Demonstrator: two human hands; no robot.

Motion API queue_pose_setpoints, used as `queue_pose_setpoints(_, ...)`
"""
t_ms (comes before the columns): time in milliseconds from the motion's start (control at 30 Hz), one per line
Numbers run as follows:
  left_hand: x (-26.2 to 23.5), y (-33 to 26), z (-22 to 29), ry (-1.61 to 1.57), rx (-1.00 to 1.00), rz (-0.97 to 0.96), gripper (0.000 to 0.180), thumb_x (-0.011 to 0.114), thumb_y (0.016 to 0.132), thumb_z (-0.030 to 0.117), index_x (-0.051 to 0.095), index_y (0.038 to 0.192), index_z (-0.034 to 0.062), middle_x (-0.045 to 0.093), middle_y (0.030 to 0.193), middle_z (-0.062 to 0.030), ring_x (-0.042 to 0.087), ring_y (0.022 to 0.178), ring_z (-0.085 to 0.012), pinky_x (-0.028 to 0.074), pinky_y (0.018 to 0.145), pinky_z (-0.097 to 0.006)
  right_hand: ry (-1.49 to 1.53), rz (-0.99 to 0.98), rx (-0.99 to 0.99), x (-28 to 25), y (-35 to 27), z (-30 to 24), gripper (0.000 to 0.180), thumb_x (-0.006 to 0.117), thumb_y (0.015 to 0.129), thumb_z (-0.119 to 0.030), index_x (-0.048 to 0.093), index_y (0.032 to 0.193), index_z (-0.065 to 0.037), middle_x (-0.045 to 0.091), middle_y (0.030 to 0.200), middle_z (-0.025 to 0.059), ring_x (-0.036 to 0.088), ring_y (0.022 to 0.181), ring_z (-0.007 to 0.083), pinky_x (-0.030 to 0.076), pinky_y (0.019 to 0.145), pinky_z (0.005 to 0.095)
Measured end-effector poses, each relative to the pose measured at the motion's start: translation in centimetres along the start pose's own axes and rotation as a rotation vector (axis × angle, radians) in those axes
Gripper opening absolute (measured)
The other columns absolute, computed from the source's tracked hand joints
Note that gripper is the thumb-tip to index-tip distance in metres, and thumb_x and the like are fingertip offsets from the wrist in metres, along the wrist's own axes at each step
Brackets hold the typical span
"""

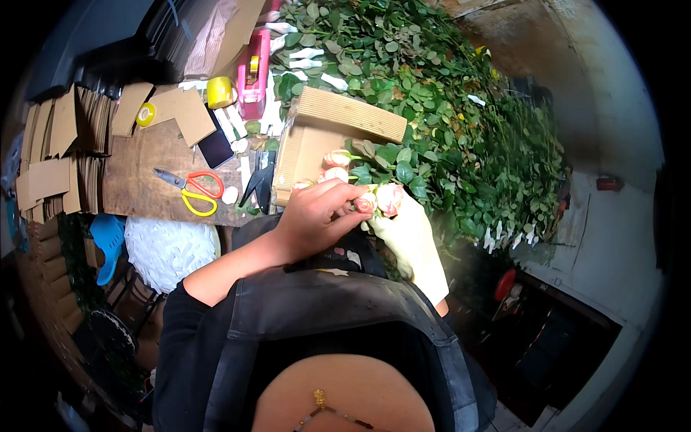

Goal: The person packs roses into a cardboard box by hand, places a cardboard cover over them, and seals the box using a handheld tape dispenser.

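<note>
My right hand (pixel 412 248), in a pale yellow glove, holds pink roses up in front of my apron. One fuller pink rose (pixel 389 199) rests against its fingers. My bare left hand (pixel 314 217) pinches at a smaller pink rose (pixel 365 203) beside it, thumb and fingertips at the bloom's edge. The stems are mostly hidden by my hands. Just beyond, a corrugated cardboard wrap (pixel 286 155) stands folded up on the table, with more pale pink roses (pixel 336 159) lying at its near side, partly behind my left hand.
Scissors with red and yellow handles (pixel 196 193) lie on the wooden table (pixel 133 169), left of a phone (pixel 216 147). Yellow tape (pixel 220 92) and a pink tape dispenser (pixel 253 83) stand farther back. Leafy stems (pixel 432 108) are heaped right. Cardboard sheets (pixel 90 122) stack left.
</note>
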State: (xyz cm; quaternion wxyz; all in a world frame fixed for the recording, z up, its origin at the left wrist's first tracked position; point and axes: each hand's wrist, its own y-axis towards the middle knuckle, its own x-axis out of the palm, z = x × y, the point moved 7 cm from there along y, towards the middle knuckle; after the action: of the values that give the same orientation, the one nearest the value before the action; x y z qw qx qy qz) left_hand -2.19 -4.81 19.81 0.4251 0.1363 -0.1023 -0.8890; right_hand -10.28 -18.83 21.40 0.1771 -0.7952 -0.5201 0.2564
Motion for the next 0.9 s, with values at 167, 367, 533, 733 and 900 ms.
queue_pose_setpoints(167, -0.2, -0.7, -0.5, -0.034, -0.037, 0.009, 0.036, 0.083, 0.080, 0.003, 0.071, 0.114, 0.0022, 0.074, 0.094, -0.0096, 0.071, 0.071, -0.0174, 0.055, 0.068, -0.029, -0.667, 0.042, -0.374, -0.2, 0.5, -1.3, 0.029, 0.071, 0.086, -0.010, 0.072, 0.115, -0.007, 0.074, 0.103, 0.0094, 0.070, 0.092, 0.0235, 0.055, 0.082, 0.0329)
queue_pose_setpoints(367, -0.6, -1.0, -0.6, 0.013, -0.007, -0.039, 0.038, 0.079, 0.080, -0.002, 0.070, 0.117, 0.0014, 0.074, 0.106, -0.0129, 0.074, 0.088, -0.0218, 0.057, 0.075, -0.030, -0.772, 0.030, -0.513, 0.2, 1.5, -0.1, 0.026, 0.068, 0.085, -0.010, 0.074, 0.110, -0.008, 0.075, 0.099, 0.0133, 0.071, 0.091, 0.0350, 0.056, 0.080, 0.0387)
queue_pose_setpoints(533, -0.7, -1.1, -0.3, 0.071, 0.058, -0.077, 0.046, 0.079, 0.076, -0.002, 0.069, 0.121, 0.0034, 0.071, 0.119, -0.0139, 0.070, 0.103, -0.0294, 0.057, 0.083, -0.036, -0.693, 0.000, -0.625, 0.3, 1.5, 0.3, 0.020, 0.067, 0.087, -0.010, 0.075, 0.105, -0.007, 0.075, 0.097, 0.0129, 0.071, 0.087, 0.0342, 0.056, 0.077, 0.0381)
queue_pose_setpoints(733, -1.0, 1.8, -0.5, 0.532, 0.382, -0.258, 0.050, 0.078, 0.074, 0.014, 0.068, 0.123, 0.0152, 0.051, 0.149, -0.0155, 0.049, 0.132, -0.0385, 0.044, 0.105, -0.051, -0.637, 0.032, -0.623, -0.2, 0.5, -0.3, 0.014, 0.070, 0.088, -0.018, 0.074, 0.099, -0.012, 0.074, 0.096, 0.0082, 0.069, 0.089, 0.0323, 0.055, 0.082, 0.0414)
queue_pose_setpoints(900, 1.0, 3.7, -4.7, 0.408, 0.328, -0.581, 0.046, 0.072, 0.078, 0.011, 0.064, 0.123, 0.0110, 0.057, 0.133, -0.0178, 0.055, 0.123, -0.0401, 0.048, 0.103, -0.049, -0.605, -0.003, -0.516, 0.1, 0.0, -1.2, 0.019, 0.071, 0.085, -0.013, 0.073, 0.101, -0.005, 0.072, 0.094, 0.0105, 0.067, 0.086, 0.0310, 0.053, 0.081, 0.0382)
